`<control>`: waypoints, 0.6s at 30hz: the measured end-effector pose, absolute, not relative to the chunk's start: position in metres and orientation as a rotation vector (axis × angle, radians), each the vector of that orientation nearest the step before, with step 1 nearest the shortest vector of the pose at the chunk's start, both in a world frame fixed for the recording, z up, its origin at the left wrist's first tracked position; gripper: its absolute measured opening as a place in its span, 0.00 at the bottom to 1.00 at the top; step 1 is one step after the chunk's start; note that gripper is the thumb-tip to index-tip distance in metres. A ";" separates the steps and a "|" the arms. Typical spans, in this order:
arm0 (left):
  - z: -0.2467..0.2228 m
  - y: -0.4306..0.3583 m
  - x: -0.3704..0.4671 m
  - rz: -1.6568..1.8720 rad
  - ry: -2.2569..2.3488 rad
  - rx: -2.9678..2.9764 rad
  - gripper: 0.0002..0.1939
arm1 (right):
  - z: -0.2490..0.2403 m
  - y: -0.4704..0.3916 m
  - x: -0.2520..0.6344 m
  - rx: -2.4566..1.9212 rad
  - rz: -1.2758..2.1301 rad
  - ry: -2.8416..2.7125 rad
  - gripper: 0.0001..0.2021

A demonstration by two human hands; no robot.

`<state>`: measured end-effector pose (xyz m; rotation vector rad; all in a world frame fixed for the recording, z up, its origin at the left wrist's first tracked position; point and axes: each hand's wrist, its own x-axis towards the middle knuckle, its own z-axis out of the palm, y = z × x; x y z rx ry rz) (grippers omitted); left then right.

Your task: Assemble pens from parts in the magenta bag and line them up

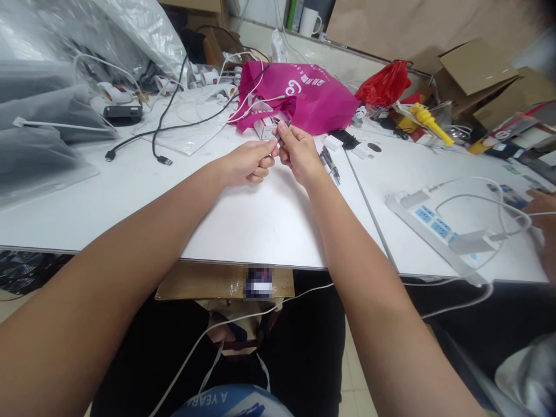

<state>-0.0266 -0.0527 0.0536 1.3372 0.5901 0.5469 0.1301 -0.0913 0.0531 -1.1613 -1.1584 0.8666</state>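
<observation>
Both hands meet above the white table, fingertips nearly together. My left hand (248, 163) is closed, with thumb and forefinger pinching one end of a small dark slim piece (278, 137). At the other end, my right hand (299, 152) pinches the same piece between thumb and fingers. Fingers cover most of it, so its kind cannot be made out. Just behind the hands stands a small white-and-red box (264, 128), beside a magenta bag (319, 101). Several dark pen-like items (330, 165) lie to the right of my right wrist.
Black cables (163, 130) lie at left near grey plastic bags (39, 133). On the right is a white power strip (438, 231) with plugged-in adapters and cords. Another person's hand (542, 208) shows at the right edge. A cardboard box (195, 281) sits below the table edge.
</observation>
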 end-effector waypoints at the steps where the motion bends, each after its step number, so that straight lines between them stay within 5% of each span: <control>1: 0.052 -0.053 -0.026 0.555 0.589 1.349 0.26 | 0.052 -0.090 0.131 -1.178 0.853 -1.149 0.30; 18: 0.009 -0.024 -0.007 0.965 0.524 1.788 0.17 | 0.030 -0.069 0.138 -1.192 0.557 -1.342 0.34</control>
